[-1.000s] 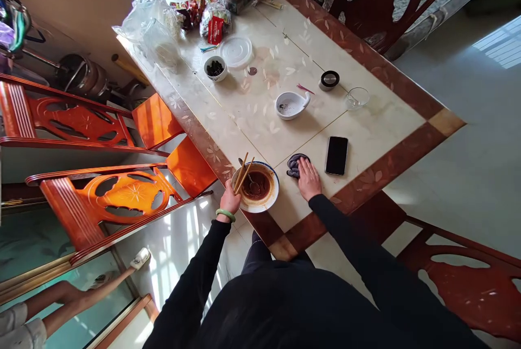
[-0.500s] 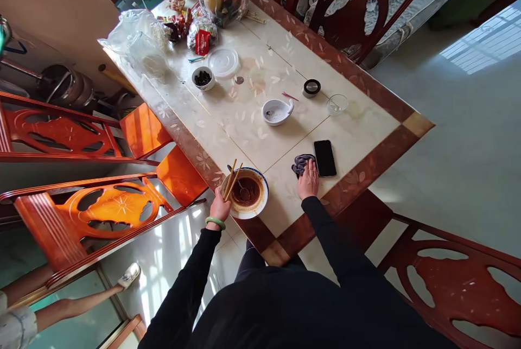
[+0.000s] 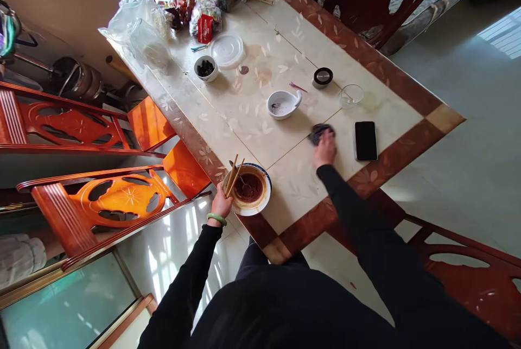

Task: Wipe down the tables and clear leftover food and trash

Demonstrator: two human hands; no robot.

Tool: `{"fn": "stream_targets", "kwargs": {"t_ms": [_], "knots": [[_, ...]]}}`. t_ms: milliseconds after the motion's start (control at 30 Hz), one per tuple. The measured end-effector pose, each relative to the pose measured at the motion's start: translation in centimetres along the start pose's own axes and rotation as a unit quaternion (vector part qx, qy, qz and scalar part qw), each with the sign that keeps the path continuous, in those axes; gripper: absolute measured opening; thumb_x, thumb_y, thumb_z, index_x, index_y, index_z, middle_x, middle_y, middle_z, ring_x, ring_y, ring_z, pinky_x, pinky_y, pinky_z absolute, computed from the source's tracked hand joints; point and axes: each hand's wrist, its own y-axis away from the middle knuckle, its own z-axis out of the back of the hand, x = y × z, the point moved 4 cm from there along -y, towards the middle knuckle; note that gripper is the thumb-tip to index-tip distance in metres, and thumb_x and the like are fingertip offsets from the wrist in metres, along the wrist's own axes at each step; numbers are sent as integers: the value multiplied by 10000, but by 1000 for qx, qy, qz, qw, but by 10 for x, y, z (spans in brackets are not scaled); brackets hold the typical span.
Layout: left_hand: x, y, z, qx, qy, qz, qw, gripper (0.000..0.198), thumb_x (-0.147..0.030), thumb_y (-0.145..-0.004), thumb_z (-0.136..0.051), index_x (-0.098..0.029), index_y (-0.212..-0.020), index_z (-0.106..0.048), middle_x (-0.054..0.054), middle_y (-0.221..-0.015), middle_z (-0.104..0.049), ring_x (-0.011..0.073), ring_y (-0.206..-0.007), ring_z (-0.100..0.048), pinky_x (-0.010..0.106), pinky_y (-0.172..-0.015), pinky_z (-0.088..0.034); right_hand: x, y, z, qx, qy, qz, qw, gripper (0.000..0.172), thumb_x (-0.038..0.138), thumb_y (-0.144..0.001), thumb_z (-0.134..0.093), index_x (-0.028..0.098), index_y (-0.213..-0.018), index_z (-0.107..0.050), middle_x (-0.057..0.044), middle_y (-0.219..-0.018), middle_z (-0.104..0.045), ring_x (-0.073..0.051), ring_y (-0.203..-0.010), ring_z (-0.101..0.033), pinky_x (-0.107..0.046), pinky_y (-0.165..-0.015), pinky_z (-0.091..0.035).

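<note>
My left hand, with a green bangle at the wrist, grips the left rim of a white bowl at the table's near corner. Chopsticks and a spoon lean in the bowl over dark brown sauce. On the tabletop my right hand presses a dark cloth, slightly smeared by motion. To the right of it lies a black phone. Beyond the cloth stands a white ashtray-like dish with dark bits inside.
Farther back are a round black-topped container, a clear glass dish, a small bowl of dark food, a plastic lid and plastic bags. Wooden chairs line the left side; another chair is at right.
My right hand has slid the cloth forward across the table. The phone now lies farther right and apart from the cloth. My left hand stays on the bowl; the view has shifted slightly.
</note>
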Motion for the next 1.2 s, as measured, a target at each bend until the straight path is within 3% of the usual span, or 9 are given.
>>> {"fn": "stream_targets", "kwargs": {"t_ms": [133, 333, 567, 667, 767, 933, 1033, 1100, 1200], "knots": [[-1, 1, -1, -3, 14, 6, 1000, 678, -96, -809, -587, -197, -1469, -470, 121, -1212, -759, 340, -1115, -765, 416, -939, -576, 19, 56, -7, 85, 1, 128, 988, 677, 71, -902, -450, 68, -1569, -560, -172, -1663, -519, -259, -1594, -405, -471, -1315, -354], [2, 1, -4, -5, 39, -3, 999, 711, -83, -795, -587, -203, -1484, -464, 110, -1238, -755, 322, -1109, -764, 414, -955, -580, -25, -55, 15, 26, 52, -25, 998, 680, 80, -975, -379, -141, -1618, -363, -328, -1737, -299, -344, -1631, -273, -592, -1313, -271], [4, 0, -9, 8, 49, 8, 999, 730, -74, -793, -589, -204, -1498, -450, 121, -1216, -769, 331, -1163, -755, 424, -980, -572, -5, 1, 8, 128, 46, 152, 979, 689, 81, -912, -462, -10, -1594, -499, -211, -1700, -452, -276, -1620, -345, -481, -1326, -325], [3, 2, -9, 15, 49, 7, 999, 735, -73, -797, -591, -208, -1505, -447, 132, -1249, -766, 340, -1197, -746, 433, -1003, -564, -6, -49, 15, 104, 69, 86, 988, 693, 51, -926, -430, -106, -1601, -421, -308, -1709, -376, -325, -1631, -308, -541, -1318, -305], [1, 3, -9, 16, 42, 10, 999, 724, -70, -803, -588, -208, -1501, -454, 140, -1278, -762, 340, -1208, -742, 437, -1016, -560, 32, -89, -3, 71, 73, 15, 995, 678, 42, -972, -392, -197, -1602, -312, -390, -1720, -262, -355, -1645, -246, -615, -1323, -241], [-2, 5, -6, 17, 31, 15, 999, 726, -85, -812, -586, -210, -1515, -450, 129, -1280, -759, 335, -1181, -749, 431, -994, -571, 98, 3, -43, 167, 13, 247, 955, 698, 48, -911, -482, 99, -1605, -537, -142, -1705, -471, -259, -1630, -353, -505, -1342, -327], [-3, 5, -5, 22, 20, 14, 999, 725, -95, -819, -578, -204, -1524, -446, 128, -1279, -752, 334, -1143, -755, 434, -982, -574, 55, 7, -21, 179, 10, 260, 949, 709, 24, -885, -452, 113, -1578, -574, -149, -1663, -527, -255, -1599, -417, -512, -1322, -358], [-3, 4, -5, 23, 18, 9, 1000, 720, -97, -825, -568, -198, -1526, -444, 131, -1291, -743, 333, -1146, -751, 435, -988, -570, 5, -37, 8, 119, 50, 109, 986, 695, 12, -873, -451, 28, -1560, -559, -222, -1652, -516, -266, -1583, -428, -500, -1306, -373], [1, 4, -7, 21, 35, 1, 999, 709, -97, -823, -558, -208, -1516, -460, 121, -1302, -736, 327, -1143, -747, 434, -1000, -565, -37, -71, 35, 57, 77, 6, 995, 718, 33, -918, -415, -78, -1627, -388, -313, -1740, -308, -327, -1635, -295, -593, -1311, -301]]}}
